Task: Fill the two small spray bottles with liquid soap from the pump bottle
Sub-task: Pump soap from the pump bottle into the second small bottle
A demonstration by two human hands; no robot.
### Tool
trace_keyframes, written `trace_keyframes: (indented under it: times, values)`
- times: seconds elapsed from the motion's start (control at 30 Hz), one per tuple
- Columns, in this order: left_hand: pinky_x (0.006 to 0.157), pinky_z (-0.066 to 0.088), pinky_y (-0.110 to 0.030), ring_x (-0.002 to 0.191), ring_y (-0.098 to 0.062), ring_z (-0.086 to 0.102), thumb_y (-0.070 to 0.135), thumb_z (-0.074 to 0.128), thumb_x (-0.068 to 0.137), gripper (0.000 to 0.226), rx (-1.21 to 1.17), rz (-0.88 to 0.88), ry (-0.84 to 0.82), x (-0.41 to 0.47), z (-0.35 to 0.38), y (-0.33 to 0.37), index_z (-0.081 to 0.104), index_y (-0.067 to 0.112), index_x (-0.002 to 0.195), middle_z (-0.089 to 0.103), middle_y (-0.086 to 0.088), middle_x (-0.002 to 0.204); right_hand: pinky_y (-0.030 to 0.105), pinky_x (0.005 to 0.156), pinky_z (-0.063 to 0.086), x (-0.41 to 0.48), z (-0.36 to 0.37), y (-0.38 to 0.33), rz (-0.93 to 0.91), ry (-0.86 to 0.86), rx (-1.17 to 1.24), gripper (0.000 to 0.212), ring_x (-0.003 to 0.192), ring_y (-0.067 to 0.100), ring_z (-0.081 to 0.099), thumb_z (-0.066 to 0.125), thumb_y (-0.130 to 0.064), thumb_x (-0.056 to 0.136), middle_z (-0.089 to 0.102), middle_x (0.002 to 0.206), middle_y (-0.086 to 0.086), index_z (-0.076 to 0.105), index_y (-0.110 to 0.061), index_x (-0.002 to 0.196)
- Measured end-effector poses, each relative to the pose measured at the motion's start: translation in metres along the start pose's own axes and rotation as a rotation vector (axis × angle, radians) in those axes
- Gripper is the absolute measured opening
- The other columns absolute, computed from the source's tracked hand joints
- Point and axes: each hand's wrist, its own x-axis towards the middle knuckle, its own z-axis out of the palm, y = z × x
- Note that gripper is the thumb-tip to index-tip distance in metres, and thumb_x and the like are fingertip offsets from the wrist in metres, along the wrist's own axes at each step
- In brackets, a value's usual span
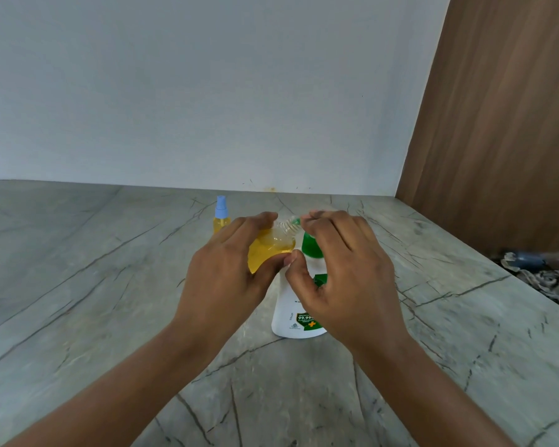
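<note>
A white pump bottle (291, 314) with a green pump head and green label stands at the table's middle. My left hand (226, 275) grips a small clear spray bottle (270, 251), capless and holding yellow liquid, tilted with its open neck toward the green pump nozzle. My right hand (342, 269) rests on top of the pump head (310, 246), fingers curled over it, hiding most of it. A second small spray bottle (221, 217), filled with yellow liquid and closed with a blue cap, stands upright behind my left hand.
The grey marble-patterned table (110, 301) stretches to a pale wall at the back. A brown wooden panel (497, 124) rises at the right. Crumpled cloth (542, 275) lies beyond the table's right edge.
</note>
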Motion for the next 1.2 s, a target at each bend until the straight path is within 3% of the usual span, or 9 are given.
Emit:
trace_keyframes:
  times: [0.13, 0.33, 0.47, 0.63, 0.73, 0.87, 1.0, 1.2]
  values:
    - [0.067, 0.034, -0.006, 0.086, -0.005, 0.054, 0.05, 0.051, 0.081, 0.049, 0.0, 0.0, 0.018, 0.004, -0.002, 0.002, 0.06, 0.019, 0.117, 0.066, 0.008, 0.1, 0.019, 0.063, 0.043, 0.008, -0.005, 0.0, -0.012, 0.0, -0.001, 0.032, 0.089, 0.017, 0.057, 0.053, -0.028, 0.082, 0.064, 0.097, 0.004, 0.066, -0.006, 0.102]
    - [0.065, 0.036, -0.009, 0.082, -0.009, 0.059, 0.051, 0.049, 0.081, 0.051, -0.021, -0.004, 0.029, 0.005, -0.005, 0.006, 0.06, 0.018, 0.118, 0.066, 0.006, 0.1, 0.022, 0.056, 0.047, 0.012, -0.008, 0.001, -0.03, -0.002, -0.014, 0.027, 0.087, 0.015, 0.056, 0.059, -0.026, 0.081, 0.064, 0.096, 0.004, 0.066, -0.008, 0.1]
    - [0.065, 0.036, -0.009, 0.08, -0.011, 0.06, 0.042, 0.059, 0.08, 0.045, -0.016, -0.014, 0.033, 0.006, -0.004, 0.008, 0.061, 0.016, 0.117, 0.066, 0.005, 0.099, 0.021, 0.061, 0.045, 0.01, -0.007, 0.001, -0.021, 0.026, -0.013, 0.027, 0.087, 0.017, 0.057, 0.062, -0.023, 0.08, 0.065, 0.096, 0.005, 0.067, -0.006, 0.1]
    - [0.066, 0.035, -0.008, 0.081, -0.005, 0.057, 0.049, 0.049, 0.081, 0.049, -0.011, 0.001, 0.013, 0.003, -0.003, 0.006, 0.06, 0.018, 0.117, 0.066, 0.007, 0.098, 0.016, 0.066, 0.037, 0.008, -0.005, 0.0, -0.009, 0.026, -0.02, 0.026, 0.085, 0.018, 0.057, 0.055, -0.025, 0.083, 0.065, 0.093, 0.005, 0.067, -0.006, 0.096]
    - [0.064, 0.042, -0.016, 0.083, -0.013, 0.061, 0.045, 0.056, 0.081, 0.046, 0.009, -0.011, -0.004, 0.001, -0.001, 0.004, 0.059, 0.018, 0.118, 0.066, 0.005, 0.1, 0.014, 0.069, 0.032, 0.004, -0.002, -0.001, 0.004, 0.018, -0.02, 0.025, 0.086, 0.018, 0.056, 0.058, -0.022, 0.081, 0.065, 0.094, 0.005, 0.067, -0.005, 0.097]
    - [0.064, 0.038, -0.011, 0.084, -0.008, 0.058, 0.044, 0.055, 0.081, 0.045, 0.009, -0.016, -0.008, -0.001, 0.001, 0.001, 0.059, 0.02, 0.118, 0.065, 0.008, 0.101, 0.015, 0.068, 0.033, 0.001, 0.0, -0.003, 0.014, 0.014, -0.02, 0.024, 0.085, 0.017, 0.054, 0.057, -0.021, 0.081, 0.064, 0.093, 0.005, 0.067, -0.005, 0.096]
    - [0.064, 0.041, -0.014, 0.085, -0.011, 0.061, 0.042, 0.058, 0.081, 0.045, 0.005, -0.031, -0.015, 0.001, 0.0, 0.001, 0.059, 0.019, 0.119, 0.066, 0.007, 0.101, 0.013, 0.067, 0.031, 0.003, -0.001, -0.002, 0.013, -0.003, -0.037, 0.024, 0.085, 0.016, 0.054, 0.062, -0.022, 0.079, 0.064, 0.094, 0.003, 0.067, -0.007, 0.097]
    - [0.069, 0.034, -0.007, 0.088, -0.012, 0.062, 0.039, 0.064, 0.082, 0.044, -0.005, -0.049, -0.02, 0.003, -0.003, 0.005, 0.059, 0.018, 0.119, 0.066, 0.004, 0.103, 0.02, 0.06, 0.042, 0.006, -0.006, -0.002, 0.008, -0.039, -0.039, 0.03, 0.086, 0.017, 0.058, 0.063, -0.026, 0.077, 0.065, 0.095, 0.003, 0.067, -0.007, 0.1]
